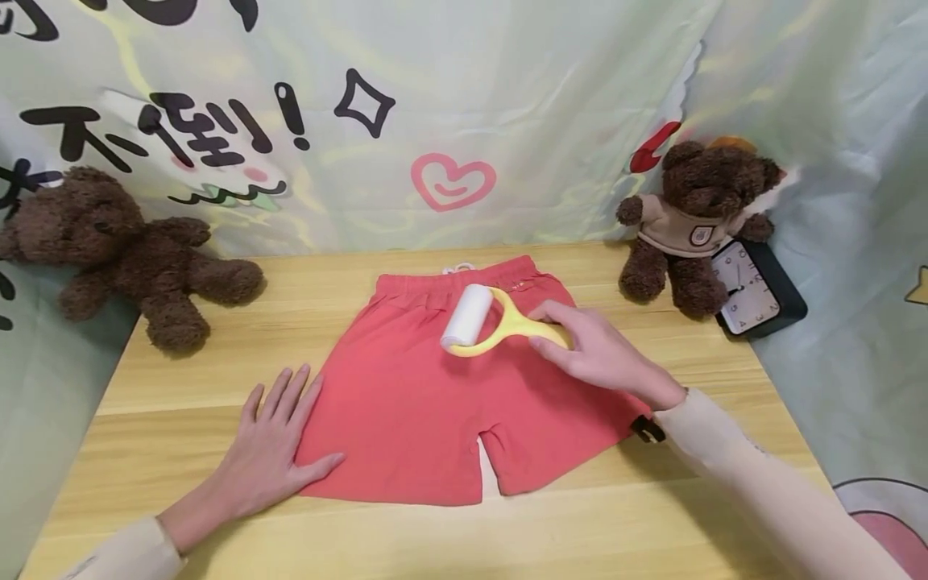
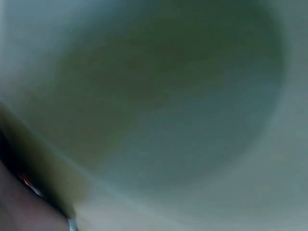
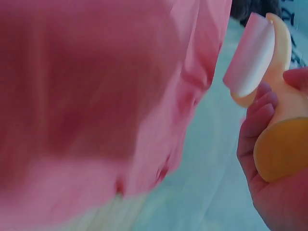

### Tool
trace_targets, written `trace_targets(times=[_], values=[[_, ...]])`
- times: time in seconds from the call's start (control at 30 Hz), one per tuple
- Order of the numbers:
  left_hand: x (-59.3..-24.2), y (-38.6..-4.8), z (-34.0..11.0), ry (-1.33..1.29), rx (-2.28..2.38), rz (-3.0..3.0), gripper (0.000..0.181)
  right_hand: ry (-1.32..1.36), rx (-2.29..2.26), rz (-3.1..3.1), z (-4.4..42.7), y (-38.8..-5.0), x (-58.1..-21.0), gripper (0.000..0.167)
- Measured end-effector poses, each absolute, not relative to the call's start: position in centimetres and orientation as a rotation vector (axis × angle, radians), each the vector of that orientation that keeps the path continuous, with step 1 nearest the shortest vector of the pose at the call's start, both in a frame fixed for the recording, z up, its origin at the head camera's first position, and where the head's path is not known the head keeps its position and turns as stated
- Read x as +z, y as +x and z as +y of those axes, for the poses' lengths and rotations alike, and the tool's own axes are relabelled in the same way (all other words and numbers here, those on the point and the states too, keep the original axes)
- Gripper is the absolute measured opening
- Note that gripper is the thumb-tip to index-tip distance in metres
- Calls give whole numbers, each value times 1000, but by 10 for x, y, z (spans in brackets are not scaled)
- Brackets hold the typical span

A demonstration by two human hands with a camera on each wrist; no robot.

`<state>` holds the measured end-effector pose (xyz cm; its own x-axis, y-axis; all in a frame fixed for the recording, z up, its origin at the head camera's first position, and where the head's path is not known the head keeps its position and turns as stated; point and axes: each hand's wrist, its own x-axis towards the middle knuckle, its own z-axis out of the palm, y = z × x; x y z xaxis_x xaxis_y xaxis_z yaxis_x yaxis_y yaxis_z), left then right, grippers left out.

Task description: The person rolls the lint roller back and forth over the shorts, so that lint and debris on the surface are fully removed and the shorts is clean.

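A pair of red shorts [image 1: 413,403] lies spread on the wooden table, waistband toward the back wall. My right hand [image 1: 590,342] grips the yellow handle of a lint roller [image 1: 467,316] over the upper part of the shorts. In the right wrist view, fingers curl round that handle, and the white roll [image 3: 251,55] appears apart from the cloth. My left hand [image 1: 271,451] lies with straight, spread fingers at the left edge of the shorts, its thumb resting on the hem. Blurred pale fabric fills most of the left wrist view, so the left fingers are hidden there.
One brown teddy bear [image 1: 138,250] leans at the table's back left. Another teddy bear [image 1: 696,209] in a beige shirt sits back right, beside a black square clock [image 1: 754,286]. A printed cloth [image 1: 536,105] hangs behind the table [image 1: 391,548].
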<state>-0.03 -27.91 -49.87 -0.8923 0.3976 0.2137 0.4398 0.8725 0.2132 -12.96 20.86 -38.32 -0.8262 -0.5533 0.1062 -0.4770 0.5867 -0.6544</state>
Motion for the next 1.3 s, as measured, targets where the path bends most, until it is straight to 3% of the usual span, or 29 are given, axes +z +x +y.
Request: trace_targets(times=[0.8, 1.1, 1.3], values=[[-504, 27, -295, -615, -351, -2858, 96, -1214, -868, 2558, 53, -114, -401, 24], [-506, 28, -296, -633, -360, -2825, 95, -1279, -796, 2531, 30, -115, -410, 27], [-506, 27, -295, -628, -355, -2818, 96, -1318, -756, 2560, 30, -116, -415, 13]])
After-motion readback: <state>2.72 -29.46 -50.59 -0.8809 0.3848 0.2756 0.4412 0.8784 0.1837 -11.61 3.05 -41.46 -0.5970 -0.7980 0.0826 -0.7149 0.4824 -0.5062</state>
